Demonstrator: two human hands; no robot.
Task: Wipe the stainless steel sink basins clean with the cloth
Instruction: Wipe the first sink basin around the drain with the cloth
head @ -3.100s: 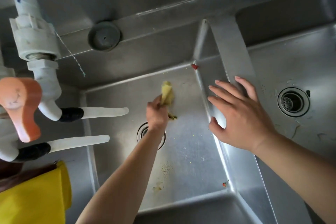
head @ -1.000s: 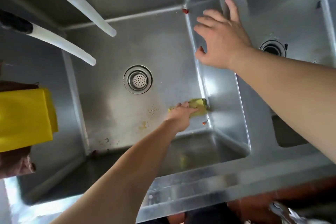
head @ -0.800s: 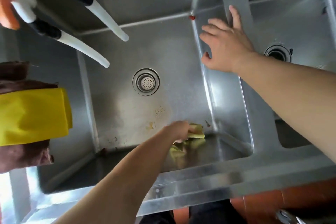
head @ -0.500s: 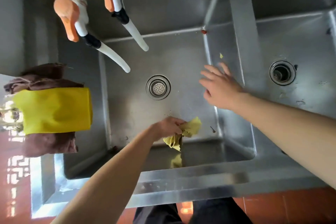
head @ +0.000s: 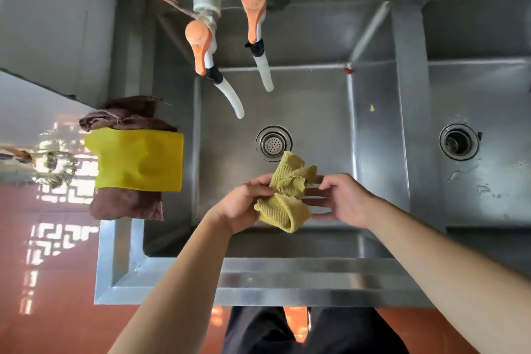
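Over the left stainless steel basin [head: 301, 100], the left hand [head: 244, 207] grasps the crumpled olive-yellow textured cloth [head: 287, 192]; the right hand [head: 342, 198], fingers loosely spread, touches it. Likely refolding, then wiping the stained right basin [head: 488, 187].

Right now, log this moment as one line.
left hand: holds cloth | right hand: fingers at cloth | cloth: bunched, above left basin | wiping: paused

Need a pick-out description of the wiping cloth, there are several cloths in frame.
Find the left basin with the strainer drain. Just in front of the drain, both hands hold a crumpled cloth. It is olive and waffle-textured, unlike the smooth bright yellow cloth draped on the sink's left edge.
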